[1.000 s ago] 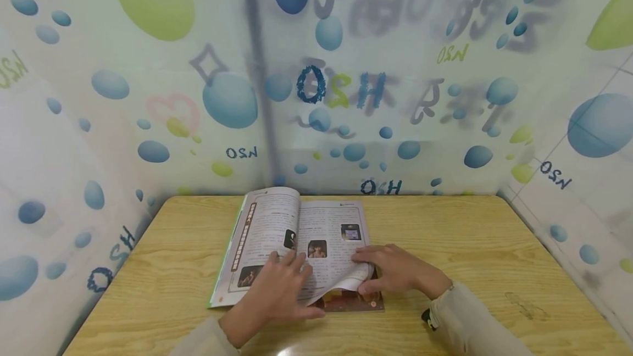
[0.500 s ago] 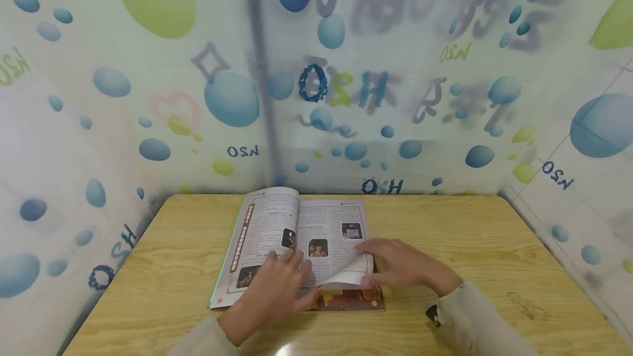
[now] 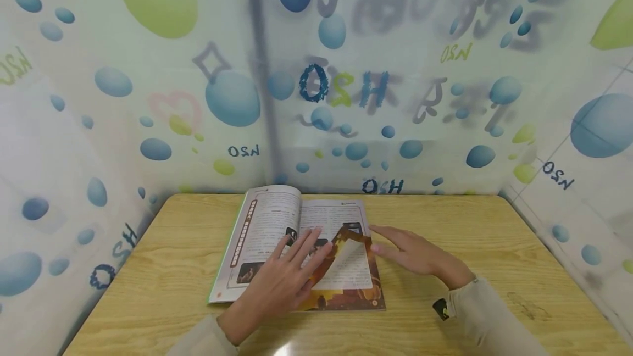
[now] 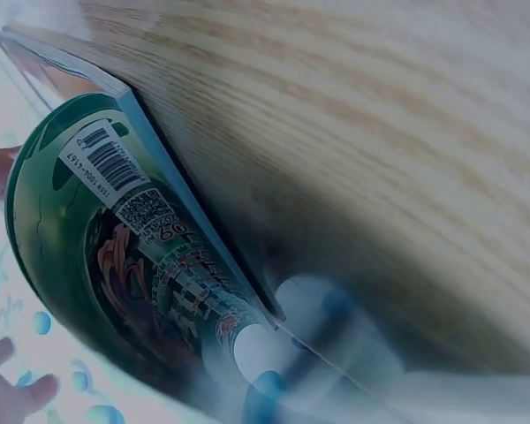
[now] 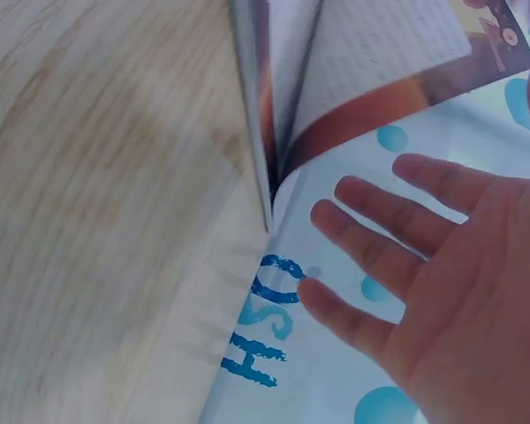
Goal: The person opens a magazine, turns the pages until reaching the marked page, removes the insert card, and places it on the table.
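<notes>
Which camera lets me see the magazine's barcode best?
The left wrist view: it faces the green cover, where the barcode shows plainly. The head view shows the open magazine from above, the right wrist view some pages; neither shows the barcode.

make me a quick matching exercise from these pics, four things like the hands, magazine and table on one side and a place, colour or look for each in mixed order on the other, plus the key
Column 1
1. left hand
2. right hand
3. magazine
4. table

Column 2
A. yellowish, with a wood-grain surface
B. extended over the magazine
C. spread open, with a raised page
D. just beyond the magazine's right edge, as the head view shows it

Right pairs
1-B
2-D
3-C
4-A
</notes>
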{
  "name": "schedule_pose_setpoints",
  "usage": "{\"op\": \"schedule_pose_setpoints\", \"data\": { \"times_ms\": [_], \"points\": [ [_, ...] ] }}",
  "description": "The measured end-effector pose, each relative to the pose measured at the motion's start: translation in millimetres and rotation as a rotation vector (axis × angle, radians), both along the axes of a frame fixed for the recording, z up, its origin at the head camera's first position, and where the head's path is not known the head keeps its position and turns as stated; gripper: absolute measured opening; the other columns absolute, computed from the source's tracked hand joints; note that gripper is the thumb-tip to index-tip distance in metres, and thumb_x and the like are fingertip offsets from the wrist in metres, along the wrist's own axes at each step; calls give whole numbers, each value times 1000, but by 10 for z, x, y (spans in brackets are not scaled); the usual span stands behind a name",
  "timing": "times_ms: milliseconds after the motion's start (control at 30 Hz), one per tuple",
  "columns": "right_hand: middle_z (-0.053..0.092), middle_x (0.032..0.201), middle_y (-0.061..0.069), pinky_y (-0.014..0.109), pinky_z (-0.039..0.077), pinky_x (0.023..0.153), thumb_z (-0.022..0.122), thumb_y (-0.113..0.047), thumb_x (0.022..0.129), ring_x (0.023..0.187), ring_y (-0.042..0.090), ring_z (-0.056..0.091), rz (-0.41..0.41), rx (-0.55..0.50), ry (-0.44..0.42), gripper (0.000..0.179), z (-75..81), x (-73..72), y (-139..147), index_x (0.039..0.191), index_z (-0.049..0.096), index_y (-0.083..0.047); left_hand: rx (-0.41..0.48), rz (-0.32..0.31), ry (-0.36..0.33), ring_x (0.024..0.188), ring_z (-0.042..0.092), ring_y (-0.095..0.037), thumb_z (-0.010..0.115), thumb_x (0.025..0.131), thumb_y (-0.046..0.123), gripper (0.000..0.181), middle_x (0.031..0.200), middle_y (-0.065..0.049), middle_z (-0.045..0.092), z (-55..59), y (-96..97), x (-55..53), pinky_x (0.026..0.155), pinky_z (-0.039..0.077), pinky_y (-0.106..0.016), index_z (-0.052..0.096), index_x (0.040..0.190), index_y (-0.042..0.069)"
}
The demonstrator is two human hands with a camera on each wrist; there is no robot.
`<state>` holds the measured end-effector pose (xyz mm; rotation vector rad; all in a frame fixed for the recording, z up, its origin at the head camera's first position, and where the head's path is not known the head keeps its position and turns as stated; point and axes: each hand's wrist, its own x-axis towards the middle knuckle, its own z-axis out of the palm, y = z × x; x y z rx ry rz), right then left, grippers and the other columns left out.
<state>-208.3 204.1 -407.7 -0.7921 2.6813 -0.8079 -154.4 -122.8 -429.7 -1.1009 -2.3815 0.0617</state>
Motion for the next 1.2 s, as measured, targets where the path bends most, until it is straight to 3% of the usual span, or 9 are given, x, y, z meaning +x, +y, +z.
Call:
{"op": "schedule_pose_setpoints", "data": {
  "times_ms": [67,267,467,600,767,967,1200],
  "points": [
    [38,156,13,64,29,110,44,-50,103,142,39,35,-25,28,10,64,-16,0,-1,155,35,-14,-15,-30,35,147,30,-29,74,84,36,84,164,-12,20,8,4,-12,109,36,-58,33,156,19],
    [41,153,16,58,35,110,54,-57,97,138,38,42,-45,96,53,77,-98,5,-43,153,38,-7,-187,-75,128,147,29,-27,65,89,32,57,158,-8,36,11,26,-39,115,27,-57,54,144,23],
    [47,149,16,59,37,107,66,-57,89,134,36,48,59,181,109,79,-200,12,-136,146,49,-4,-329,-63,148,146,32,-25,58,95,27,34,151,-6,47,15,60,-30,117,23,-55,69,127,23],
    [42,155,12,63,33,108,71,-57,84,139,33,42,178,230,70,79,-260,26,-174,145,52,-12,-411,-34,149,146,33,-22,58,97,30,30,150,-3,49,14,83,-24,118,22,-53,72,123,28],
    [44,153,10,63,36,106,75,-54,82,137,34,45,241,235,49,74,-277,37,-205,142,57,-15,-430,-2,143,146,33,-22,58,98,29,26,148,-2,51,33,123,-14,119,20,-53,76,116,25],
    [43,153,11,60,39,105,75,-53,82,138,32,44,254,207,60,74,-283,36,-201,141,57,-14,-414,49,154,145,34,-25,58,95,30,25,146,-7,53,81,202,0,119,18,-54,77,102,17],
    [45,152,10,58,40,105,77,-52,81,136,32,46,245,200,63,73,-298,40,-200,141,58,-15,-447,119,210,142,38,-28,63,94,26,15,143,-7,56,96,238,11,117,22,-56,76,96,19]
  ]
}}
